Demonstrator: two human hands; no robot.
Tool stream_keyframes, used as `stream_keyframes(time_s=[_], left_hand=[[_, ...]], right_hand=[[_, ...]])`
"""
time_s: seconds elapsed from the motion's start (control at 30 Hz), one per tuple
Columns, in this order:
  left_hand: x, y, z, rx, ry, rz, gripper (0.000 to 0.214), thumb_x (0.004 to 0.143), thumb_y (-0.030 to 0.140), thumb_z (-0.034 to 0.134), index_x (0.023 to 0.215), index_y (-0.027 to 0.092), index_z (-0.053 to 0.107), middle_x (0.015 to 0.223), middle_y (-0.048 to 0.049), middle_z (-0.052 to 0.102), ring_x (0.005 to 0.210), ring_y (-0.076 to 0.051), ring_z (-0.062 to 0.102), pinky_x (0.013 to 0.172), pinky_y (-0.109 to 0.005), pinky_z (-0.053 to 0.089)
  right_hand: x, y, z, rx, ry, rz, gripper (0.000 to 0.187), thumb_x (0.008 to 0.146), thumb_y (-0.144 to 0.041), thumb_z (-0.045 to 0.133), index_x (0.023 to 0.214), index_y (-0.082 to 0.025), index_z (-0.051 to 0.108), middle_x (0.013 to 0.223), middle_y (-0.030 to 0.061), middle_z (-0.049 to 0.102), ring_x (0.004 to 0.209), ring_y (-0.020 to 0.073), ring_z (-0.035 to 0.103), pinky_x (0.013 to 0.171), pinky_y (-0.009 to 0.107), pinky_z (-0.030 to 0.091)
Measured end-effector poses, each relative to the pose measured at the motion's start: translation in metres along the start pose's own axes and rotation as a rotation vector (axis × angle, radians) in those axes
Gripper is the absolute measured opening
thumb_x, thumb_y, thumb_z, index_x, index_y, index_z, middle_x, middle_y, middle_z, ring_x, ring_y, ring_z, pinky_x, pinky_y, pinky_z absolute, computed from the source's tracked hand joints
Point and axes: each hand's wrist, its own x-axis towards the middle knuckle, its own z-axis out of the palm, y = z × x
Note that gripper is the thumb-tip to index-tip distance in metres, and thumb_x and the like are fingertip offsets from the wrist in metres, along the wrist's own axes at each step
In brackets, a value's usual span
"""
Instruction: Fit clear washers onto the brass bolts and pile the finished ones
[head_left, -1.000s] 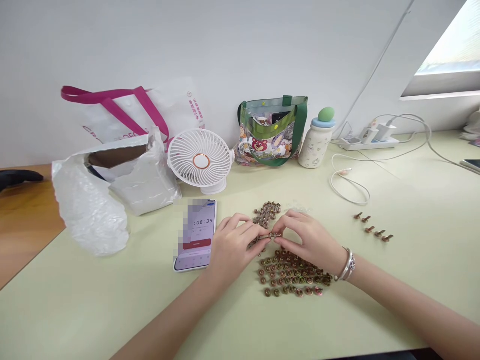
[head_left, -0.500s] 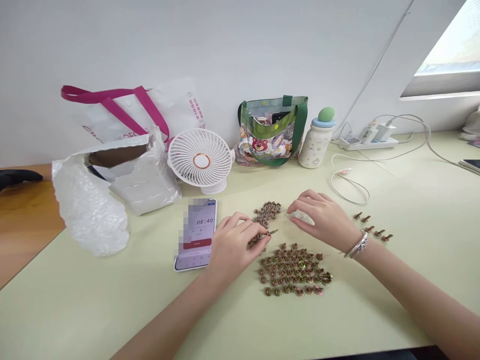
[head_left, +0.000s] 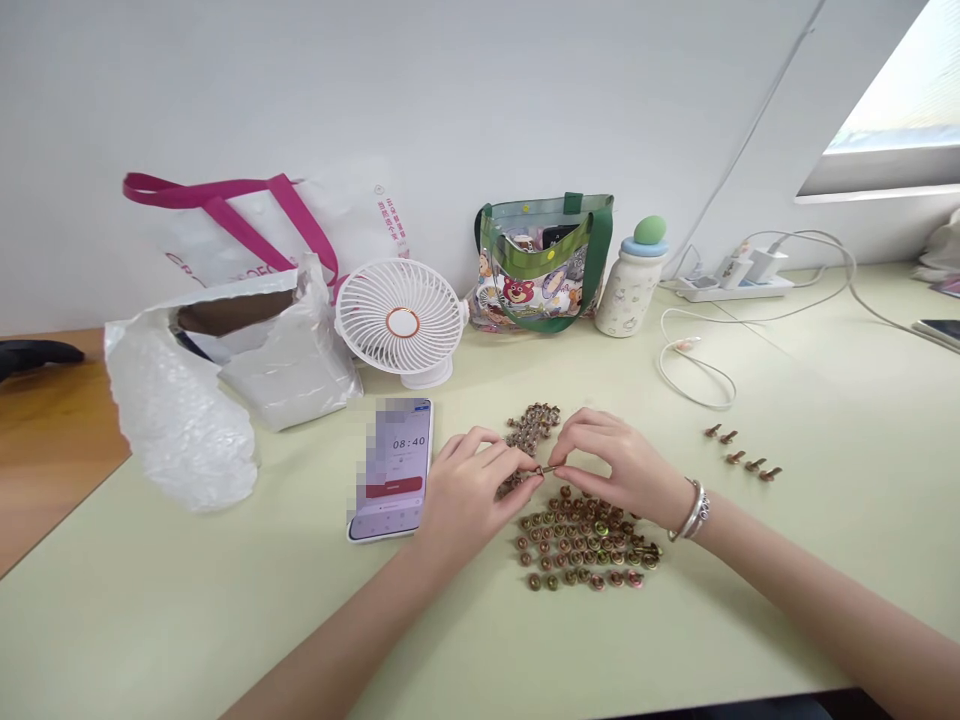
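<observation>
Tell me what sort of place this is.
Probably a desk in an office or home workroom, going by the small white desk fan, the power strip with plugged-in chargers, and the clear tote bag propped against the wall.

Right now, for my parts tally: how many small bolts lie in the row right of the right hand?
5: a slanting line of small bolts on the desk, none seemingly hidden.
</observation>
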Motion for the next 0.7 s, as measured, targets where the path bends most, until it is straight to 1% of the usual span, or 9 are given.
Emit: stream_keyframes(time_s=[0.1, 0.2, 0.3, 0.47, 0.7], left_hand=[[0.0, 0.0, 0.001, -0.005, -0.015, 0.007, 0.008, 0.081, 0.03, 0.058, 0.079, 0.023, 0.062, 0.075, 0.0061, 0.067, 0.083, -0.015, 0.054, 0.074, -0.03, 0.039], [0.0, -0.001, 0.0, -0.014, -0.05, -0.007, 0.007, 0.082, 0.029, 0.057, 0.081, 0.024, 0.062, 0.077, 0.0062, 0.067, 0.085, -0.016, 0.053, 0.075, -0.03, 0.039], [0.001, -0.001, 0.0, -0.019, -0.075, -0.024, 0.009, 0.083, 0.027, 0.054, 0.08, 0.025, 0.062, 0.078, 0.0062, 0.067, 0.086, -0.016, 0.052, 0.076, -0.031, 0.039], [0.001, 0.0, -0.001, -0.023, -0.092, -0.044, 0.011, 0.083, 0.026, 0.053, 0.077, 0.024, 0.062, 0.078, 0.0055, 0.066, 0.086, -0.017, 0.051, 0.075, -0.032, 0.04], [0.001, 0.0, -0.001, -0.026, -0.104, -0.051, 0.011, 0.083, 0.024, 0.052, 0.077, 0.023, 0.062, 0.078, 0.0047, 0.066, 0.086, -0.017, 0.051, 0.074, -0.031, 0.04]], right_hand=[[0.0, 0.002, -0.002, 0.006, -0.002, 0.009, 0.004, 0.083, -0.023, 0.055, 0.081, -0.021, 0.057, 0.081, 0.0029, 0.062, 0.083, 0.0173, 0.054, 0.075, 0.031, 0.043], [-0.001, 0.005, -0.009, -0.048, -0.037, 0.053, 0.005, 0.081, -0.024, 0.057, 0.078, -0.02, 0.058, 0.079, 0.0026, 0.061, 0.082, 0.0171, 0.054, 0.075, 0.031, 0.042], [-0.002, 0.008, -0.016, -0.112, -0.114, 0.109, 0.007, 0.081, -0.026, 0.056, 0.077, -0.02, 0.058, 0.077, 0.0027, 0.06, 0.077, 0.0164, 0.054, 0.073, 0.031, 0.042], [-0.002, 0.009, -0.022, -0.149, -0.265, 0.123, 0.007, 0.081, -0.023, 0.054, 0.075, -0.021, 0.058, 0.073, 0.001, 0.061, 0.073, 0.0155, 0.055, 0.073, 0.031, 0.041], [0.0, 0.0, -0.023, -0.142, -0.348, 0.108, 0.009, 0.08, -0.018, 0.052, 0.074, -0.021, 0.059, 0.074, 0.0004, 0.062, 0.075, 0.0152, 0.055, 0.075, 0.031, 0.041]])
